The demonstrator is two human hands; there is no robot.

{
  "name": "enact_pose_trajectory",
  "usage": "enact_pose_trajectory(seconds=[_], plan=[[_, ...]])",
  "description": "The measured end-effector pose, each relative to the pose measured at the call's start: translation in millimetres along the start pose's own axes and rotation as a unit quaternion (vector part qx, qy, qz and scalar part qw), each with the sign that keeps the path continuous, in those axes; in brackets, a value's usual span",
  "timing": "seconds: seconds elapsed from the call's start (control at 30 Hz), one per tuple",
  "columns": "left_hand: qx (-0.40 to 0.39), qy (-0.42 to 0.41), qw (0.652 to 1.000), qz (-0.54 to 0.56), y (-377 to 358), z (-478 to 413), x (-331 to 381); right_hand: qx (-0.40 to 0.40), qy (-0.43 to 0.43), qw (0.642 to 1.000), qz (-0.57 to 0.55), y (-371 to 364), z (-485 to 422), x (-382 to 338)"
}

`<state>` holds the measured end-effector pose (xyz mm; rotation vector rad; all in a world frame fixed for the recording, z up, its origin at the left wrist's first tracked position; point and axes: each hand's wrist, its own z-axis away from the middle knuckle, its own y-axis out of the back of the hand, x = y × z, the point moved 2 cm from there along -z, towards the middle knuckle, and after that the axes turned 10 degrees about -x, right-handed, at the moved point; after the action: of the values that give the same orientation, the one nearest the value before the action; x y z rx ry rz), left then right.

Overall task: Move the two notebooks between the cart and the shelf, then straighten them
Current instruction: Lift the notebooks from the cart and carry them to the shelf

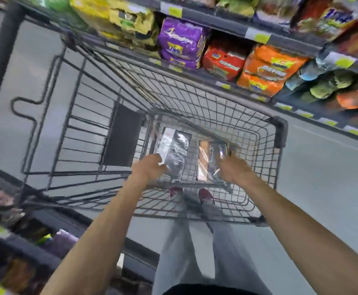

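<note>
Though blur hides grip, left hand [150, 170] fingers curl at silver notebook [174, 152], right hand [234, 169] at orange notebook [203, 162], cart [280, 133] wire around.

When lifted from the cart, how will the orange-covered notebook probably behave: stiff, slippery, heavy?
The orange notebook looks flat and thin, so probably light and fairly stiff. Its glossy wrap suggests it may slip, so the right hand likely needs a firm pinch.

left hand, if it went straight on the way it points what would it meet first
Most likely the silver-and-black notebook in the cart; the left hand points at its near edge, contact unclear.
</note>
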<state>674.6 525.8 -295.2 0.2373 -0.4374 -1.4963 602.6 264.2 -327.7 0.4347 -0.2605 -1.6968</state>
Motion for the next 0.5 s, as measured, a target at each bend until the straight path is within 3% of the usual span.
enact_pose_trajectory(seconds=[0.27,0.5], plan=[[-0.063,0.02,0.997,-0.037,-44.3,-90.6,-54.1,-0.042,-0.077,0.994,-0.071,-56.6,-62.2,7.4],[-0.014,0.07,0.997,0.038,-55.4,-139.9,-74.4,-0.032,-0.122,0.97,-0.206,-91.4,-96.4,12.5]])
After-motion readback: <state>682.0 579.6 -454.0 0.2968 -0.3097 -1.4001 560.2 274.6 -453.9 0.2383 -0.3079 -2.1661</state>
